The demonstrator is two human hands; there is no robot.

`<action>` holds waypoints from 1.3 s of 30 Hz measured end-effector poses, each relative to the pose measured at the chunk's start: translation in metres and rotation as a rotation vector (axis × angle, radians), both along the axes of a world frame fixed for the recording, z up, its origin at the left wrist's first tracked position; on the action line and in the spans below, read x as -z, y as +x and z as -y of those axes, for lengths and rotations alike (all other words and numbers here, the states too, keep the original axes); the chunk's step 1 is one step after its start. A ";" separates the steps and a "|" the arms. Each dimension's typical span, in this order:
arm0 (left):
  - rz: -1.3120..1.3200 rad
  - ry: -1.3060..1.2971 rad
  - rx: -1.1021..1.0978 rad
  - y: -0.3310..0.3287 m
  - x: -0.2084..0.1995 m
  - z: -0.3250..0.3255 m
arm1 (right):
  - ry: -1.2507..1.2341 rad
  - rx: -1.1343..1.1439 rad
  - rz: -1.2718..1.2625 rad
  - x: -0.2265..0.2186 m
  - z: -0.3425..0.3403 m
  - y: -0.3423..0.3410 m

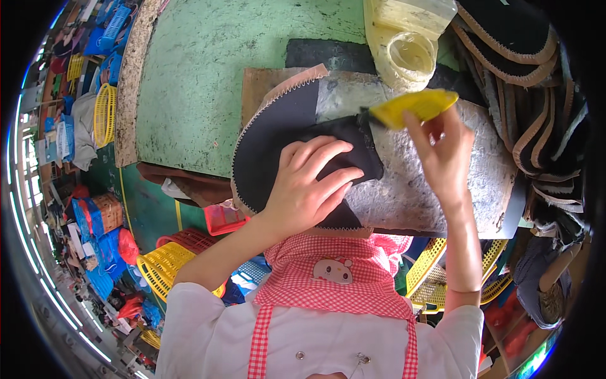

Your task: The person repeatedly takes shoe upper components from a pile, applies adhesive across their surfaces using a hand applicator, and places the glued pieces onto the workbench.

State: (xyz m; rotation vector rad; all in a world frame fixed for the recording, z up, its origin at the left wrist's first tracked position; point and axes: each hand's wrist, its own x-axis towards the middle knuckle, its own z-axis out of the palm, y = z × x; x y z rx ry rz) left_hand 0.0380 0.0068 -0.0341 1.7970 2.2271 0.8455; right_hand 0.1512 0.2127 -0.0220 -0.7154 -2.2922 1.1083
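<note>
My left hand (309, 180) lies with fingers stretched out on a folded-over black flap (360, 142), pressing it down. The flap belongs to a curved black shoe-upper-like piece (259, 158) with a tan edge and zigzag stitching. My right hand (442, 151) grips a flat yellow brush-like tool (416, 106). Its dark tip, smeared by motion, is at the flap's upper corner; I cannot tell whether it touches. Underneath lies a grey, residue-stained work board (435, 189). Just beyond the tool stands a pale yellow container with a round opening (410, 57), coated in dried residue.
Several black pieces with tan stitched edges (536, 120) are piled at the right. A worn green tabletop (189, 82) stretches to the left. Yellow baskets (161, 268) stand below the table edge. Another person's arm (562, 265) shows at the lower right.
</note>
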 end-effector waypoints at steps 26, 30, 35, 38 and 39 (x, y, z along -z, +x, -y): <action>0.206 0.216 -0.080 -0.007 0.020 0.001 | -0.173 -0.515 -0.094 0.013 -0.035 0.037; 0.393 0.295 -0.156 -0.006 0.023 0.002 | -0.290 -0.591 -0.010 0.004 -0.028 0.026; 0.133 0.206 -0.242 -0.025 0.003 0.024 | 0.129 -0.668 -0.005 -0.013 0.000 0.000; -0.026 -0.033 -0.548 -0.040 -0.013 0.053 | -0.100 -0.751 0.039 -0.021 -0.006 0.005; -0.054 -0.078 -0.608 -0.044 -0.017 0.062 | -0.303 -0.726 -0.086 -0.023 -0.012 0.008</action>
